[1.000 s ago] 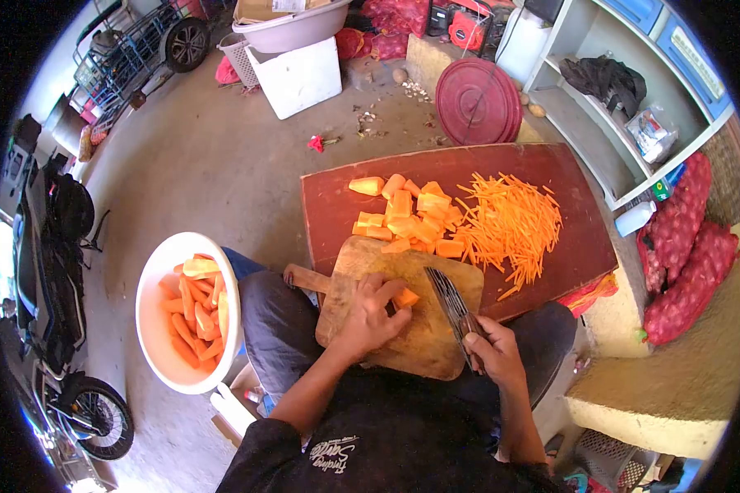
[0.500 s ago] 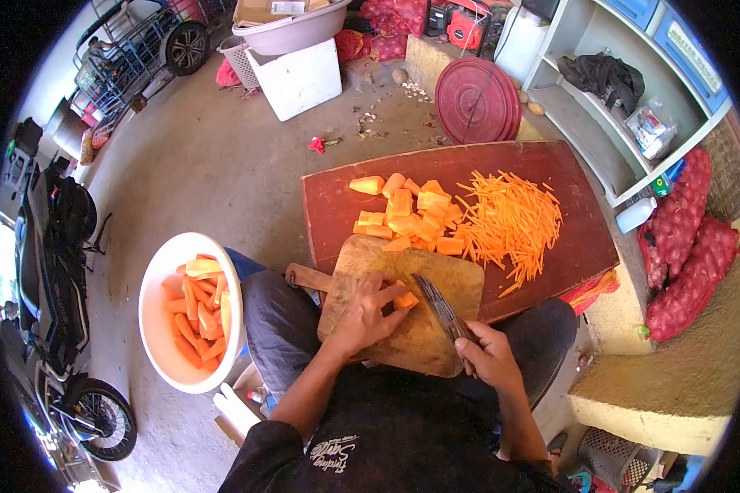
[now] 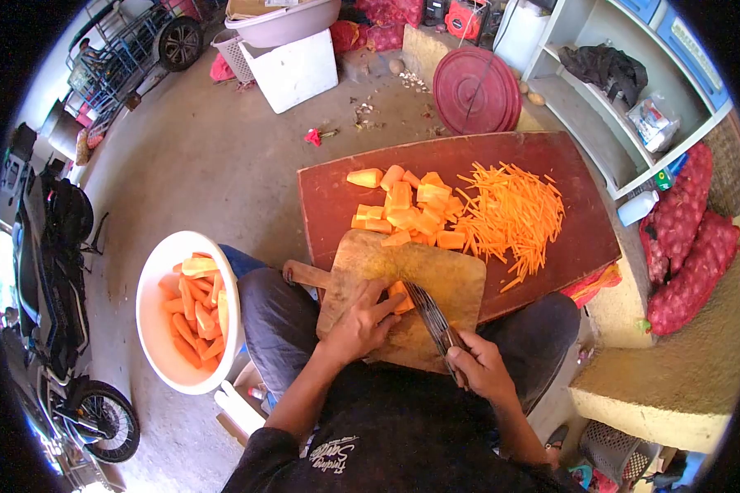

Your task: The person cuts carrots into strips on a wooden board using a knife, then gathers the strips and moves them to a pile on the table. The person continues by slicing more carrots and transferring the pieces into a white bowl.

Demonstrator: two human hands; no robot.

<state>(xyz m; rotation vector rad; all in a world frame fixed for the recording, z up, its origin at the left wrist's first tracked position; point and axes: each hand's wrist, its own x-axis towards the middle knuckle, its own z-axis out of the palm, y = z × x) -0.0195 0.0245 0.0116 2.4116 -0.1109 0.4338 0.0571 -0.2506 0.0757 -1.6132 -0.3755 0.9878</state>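
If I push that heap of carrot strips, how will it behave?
The heap of carrot strips would probably spread rather than slide as one, since its pieces lie loose and crossed. Each strip is likely light, being so thin. Some could fall off the red board, as a few lie close to its near edge.

The left hand (image 3: 358, 322) holds a piece of carrot (image 3: 404, 299) on the wooden cutting board (image 3: 450, 275). The right hand (image 3: 480, 363) grips a knife (image 3: 432, 315), its blade just beside this piece. On the red table (image 3: 334, 193) lie carrot chunks (image 3: 401, 199) and thin carrot strips (image 3: 514, 215). A white tub (image 3: 157, 264) contains more carrots (image 3: 196, 309).
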